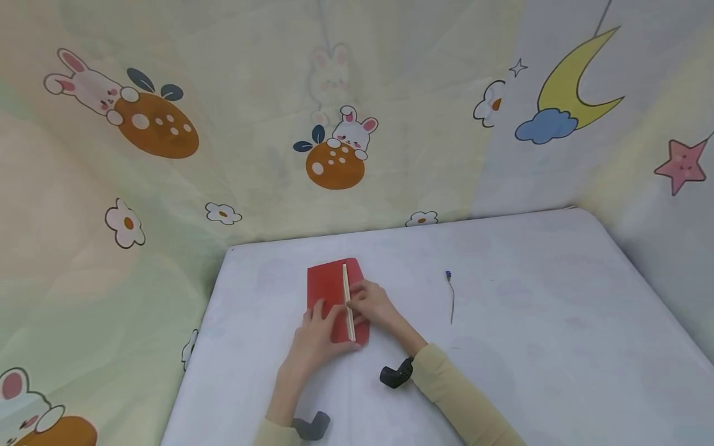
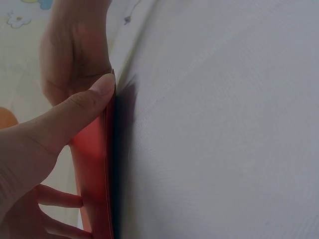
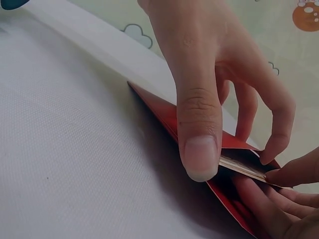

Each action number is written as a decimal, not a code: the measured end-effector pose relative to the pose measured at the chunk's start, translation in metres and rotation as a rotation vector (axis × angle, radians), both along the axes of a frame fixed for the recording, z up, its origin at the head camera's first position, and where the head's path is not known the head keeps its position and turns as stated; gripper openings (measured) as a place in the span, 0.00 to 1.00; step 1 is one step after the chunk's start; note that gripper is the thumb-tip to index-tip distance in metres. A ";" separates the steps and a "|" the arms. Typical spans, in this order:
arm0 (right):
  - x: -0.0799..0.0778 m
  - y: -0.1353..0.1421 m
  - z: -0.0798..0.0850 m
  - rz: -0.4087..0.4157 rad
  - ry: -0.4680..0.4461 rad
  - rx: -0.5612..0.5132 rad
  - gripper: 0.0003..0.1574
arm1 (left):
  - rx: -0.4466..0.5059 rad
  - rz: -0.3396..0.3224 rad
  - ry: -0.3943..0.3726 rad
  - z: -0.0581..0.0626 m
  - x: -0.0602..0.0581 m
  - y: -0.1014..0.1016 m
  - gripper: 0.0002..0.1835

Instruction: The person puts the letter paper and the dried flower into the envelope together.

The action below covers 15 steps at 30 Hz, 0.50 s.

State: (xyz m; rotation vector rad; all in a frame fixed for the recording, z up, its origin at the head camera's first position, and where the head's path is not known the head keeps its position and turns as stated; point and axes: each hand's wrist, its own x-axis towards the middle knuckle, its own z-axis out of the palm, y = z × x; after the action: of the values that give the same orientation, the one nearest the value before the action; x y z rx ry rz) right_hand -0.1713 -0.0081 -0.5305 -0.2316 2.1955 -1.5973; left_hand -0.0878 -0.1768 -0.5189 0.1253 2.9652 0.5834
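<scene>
A red envelope (image 1: 326, 285) lies on the white table, its rounded flap spread to the right. From its mouth shows the pale edge of a thin stack of papers (image 3: 244, 168). My left hand (image 1: 313, 339) holds the envelope's near end, with the thumb along the near edge and the fingers over the red face. In the left wrist view that thumb (image 2: 82, 104) lies on the envelope's edge. From the right, my right hand (image 1: 372, 305) pinches the stack at the mouth, some of its fingers beneath the papers. How far the papers reach inside is hidden.
A thin stem with a small blue head (image 1: 449, 275) lies to the right of the envelope on the white table (image 1: 530, 310). Black wrist devices (image 1: 396, 373) sit by both wrists. Printed cloth (image 1: 251, 124) hangs behind the table.
</scene>
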 end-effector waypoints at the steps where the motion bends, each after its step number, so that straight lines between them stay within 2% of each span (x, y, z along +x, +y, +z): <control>1: 0.000 -0.001 0.000 0.001 -0.001 -0.001 0.26 | 0.003 0.003 -0.002 0.000 0.000 0.000 0.48; 7: 0.000 -0.005 0.000 -0.006 -0.023 -0.030 0.26 | 0.006 0.005 -0.011 -0.001 -0.001 0.000 0.47; 15: 0.001 -0.009 -0.002 -0.002 -0.008 -0.019 0.26 | 0.006 0.001 0.003 -0.004 0.000 -0.001 0.46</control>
State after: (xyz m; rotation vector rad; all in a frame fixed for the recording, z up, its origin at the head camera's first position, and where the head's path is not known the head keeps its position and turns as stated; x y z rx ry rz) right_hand -0.1706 -0.0176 -0.5325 -0.2279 2.1756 -1.6182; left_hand -0.0881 -0.1781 -0.5227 0.1260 2.9668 0.5927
